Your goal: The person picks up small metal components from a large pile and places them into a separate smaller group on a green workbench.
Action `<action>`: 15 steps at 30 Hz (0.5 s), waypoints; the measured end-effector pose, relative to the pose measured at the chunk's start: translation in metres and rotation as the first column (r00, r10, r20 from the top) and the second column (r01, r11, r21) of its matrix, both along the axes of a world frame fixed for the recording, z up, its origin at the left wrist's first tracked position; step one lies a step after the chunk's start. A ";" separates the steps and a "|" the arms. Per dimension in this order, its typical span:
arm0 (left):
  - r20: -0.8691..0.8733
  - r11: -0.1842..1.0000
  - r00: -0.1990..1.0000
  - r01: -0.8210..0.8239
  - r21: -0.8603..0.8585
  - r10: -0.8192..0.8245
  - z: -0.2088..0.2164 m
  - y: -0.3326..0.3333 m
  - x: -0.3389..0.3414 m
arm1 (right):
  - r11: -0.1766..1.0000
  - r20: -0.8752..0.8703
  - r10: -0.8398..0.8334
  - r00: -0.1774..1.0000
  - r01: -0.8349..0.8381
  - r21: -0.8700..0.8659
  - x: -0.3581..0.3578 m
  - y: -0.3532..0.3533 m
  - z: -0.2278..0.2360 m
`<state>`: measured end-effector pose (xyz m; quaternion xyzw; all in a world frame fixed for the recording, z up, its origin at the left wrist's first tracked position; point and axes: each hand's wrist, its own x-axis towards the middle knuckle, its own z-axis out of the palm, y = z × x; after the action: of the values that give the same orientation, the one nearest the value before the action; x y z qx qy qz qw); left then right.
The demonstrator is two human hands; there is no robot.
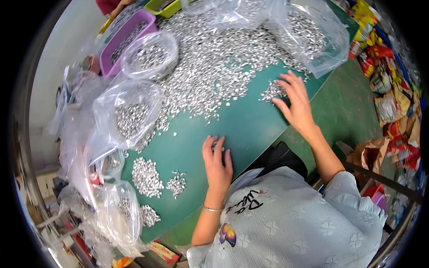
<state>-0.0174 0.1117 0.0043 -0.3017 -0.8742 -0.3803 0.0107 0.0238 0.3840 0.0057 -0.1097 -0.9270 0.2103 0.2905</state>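
Small silver metal pieces (205, 58) cover much of the green tabletop in a wide heap; their exact kind is too small to make out. My right hand (296, 107) reaches over the table's right part, its fingers spread beside a small cluster of metal pieces (273, 91). Lower and nearer to me, my left hand (217, 166) rests low over the green tabletop (250, 123), thumb apart and fingers slightly bent. A few bits of silver show between its fingertips, partly hidden. Left of that hand lie a bigger pile (146, 177) and a smaller pile (176, 183) of the pieces.
Clear plastic bags of metal pieces stand along the left, one (129, 111) beside the heap; another bag (313, 40) lies at the far right. A purple basin (107, 53) and a yellow-green tray (163, 8) hold more. Colourful packets (386, 107) crowd the right side. Another person's hand (120, 6) shows far left.
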 end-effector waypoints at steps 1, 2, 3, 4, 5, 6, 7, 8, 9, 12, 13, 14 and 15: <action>0.013 1.000 1.000 0.005 0.011 -0.005 0.001 -0.001 -0.001 | 0.999 -0.002 0.036 0.999 -0.036 -0.005 -0.005 -0.003 0.004; 0.033 0.999 0.999 0.013 0.030 -0.013 0.000 0.000 -0.001 | 0.998 0.002 0.070 0.998 -0.070 -0.002 -0.008 -0.006 0.007; 0.026 1.000 0.999 0.020 0.021 -0.020 0.000 0.001 -0.001 | 0.990 0.017 0.144 0.989 -0.143 -0.017 -0.014 -0.015 0.008; 0.021 1.000 0.999 0.026 0.011 -0.026 0.000 0.001 -0.001 | 0.976 0.032 0.218 0.975 -0.217 -0.032 -0.023 -0.028 0.009; 0.018 0.999 0.999 0.033 0.004 -0.033 0.001 0.001 -0.001 | 0.952 0.103 0.305 0.947 -0.302 -0.047 -0.031 -0.039 0.012; 0.010 0.999 1.000 0.030 0.011 -0.030 0.001 0.001 -0.001 | 0.947 0.113 0.320 0.941 -0.318 -0.035 -0.040 -0.050 0.013; 0.002 0.999 1.000 0.027 0.018 -0.027 0.001 0.001 -0.002 | 0.942 0.123 0.334 0.935 -0.334 -0.023 -0.051 -0.059 0.014; -0.003 0.999 1.000 0.023 0.023 -0.023 0.003 0.000 -0.002 | 0.937 0.134 0.349 0.927 -0.350 -0.014 -0.061 -0.067 0.014; -0.008 0.999 1.000 0.008 0.041 -0.008 0.008 -0.002 -0.009 | 0.939 0.194 0.334 0.923 -0.344 0.019 -0.071 -0.068 0.011; 0.050 0.996 0.996 -0.070 0.057 0.068 0.016 -0.010 -0.041 | 0.921 0.239 0.349 0.906 -0.379 0.093 -0.094 -0.084 -0.010; -0.013 0.996 0.996 -0.084 0.008 0.085 0.019 -0.006 -0.054 | 0.919 0.215 0.345 0.914 -0.375 0.123 -0.100 -0.091 -0.015; -0.072 0.993 0.992 -0.107 -0.046 0.103 0.022 -0.003 -0.066 | 0.907 0.185 0.380 0.906 -0.405 0.121 -0.106 -0.096 -0.017; -0.137 0.987 0.984 -0.126 -0.096 0.112 0.023 0.000 -0.077 | 0.896 0.150 0.409 0.900 -0.427 0.124 -0.113 -0.099 -0.019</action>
<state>-0.0945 0.1117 0.0269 -0.2735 -0.9068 -0.3120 0.0752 -0.0892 0.2853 -0.0132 0.1025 -0.9581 0.1889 0.1895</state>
